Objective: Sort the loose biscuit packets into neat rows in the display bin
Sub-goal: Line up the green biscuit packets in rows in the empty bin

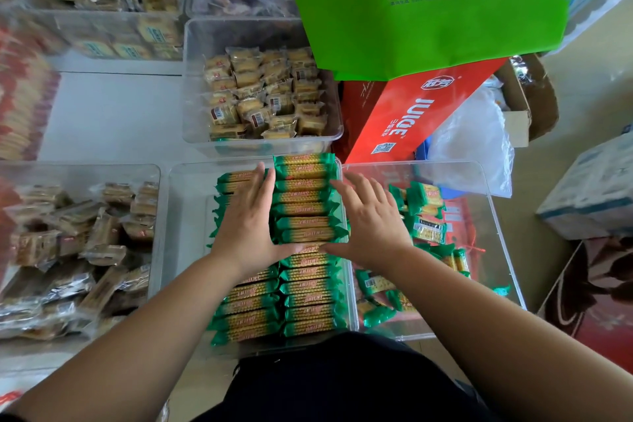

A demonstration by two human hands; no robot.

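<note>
At lower centre of the head view, the clear display bin (188, 233) holds two rows of biscuit packets (308, 284) with green ends and red Chinese print too small to read. The left hand (245, 219) and right hand (370, 219) lie flat on the rows, fingers straight, grasping nothing. Loose packets (426, 202) of the same kind sit in the neighbouring bin (479, 216) at right. Above it a red carton (411, 113) shows white lettering like "JUIQE" and a QR code (383, 148). A green bag (428, 10) at upper right carries Chinese writing. The bins stand on a white bench (113, 113); beige floor (589, 79) shows at right.
</note>
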